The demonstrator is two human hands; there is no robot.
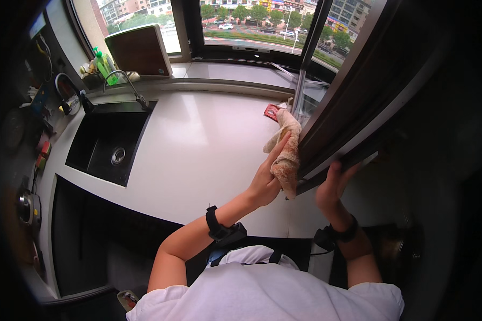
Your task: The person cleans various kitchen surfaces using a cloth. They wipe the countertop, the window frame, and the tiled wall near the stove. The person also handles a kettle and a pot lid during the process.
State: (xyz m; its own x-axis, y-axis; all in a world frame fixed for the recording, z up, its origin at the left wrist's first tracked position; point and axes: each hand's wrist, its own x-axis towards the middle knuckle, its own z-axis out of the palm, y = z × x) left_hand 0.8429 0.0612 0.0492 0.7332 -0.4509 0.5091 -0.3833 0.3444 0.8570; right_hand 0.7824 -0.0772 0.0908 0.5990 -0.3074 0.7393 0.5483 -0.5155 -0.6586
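Observation:
My left hand is closed on a stained, cream-coloured cloth, with the index finger stretched along it. The bunched cloth lies against the left side of a large dark appliance, which looks like a range hood and tilts across the right of the view. My right hand is raised at its lower edge, fingers spread and partly lost in shadow; whether the fingertips touch the edge is hard to see. Just beyond the cloth, a small red packet lies on the white countertop.
A black sink with a curved metal faucet is set into the counter at left. On the window sill stand a dark board-like panel and a green pump bottle. A window stay reaches in at the back.

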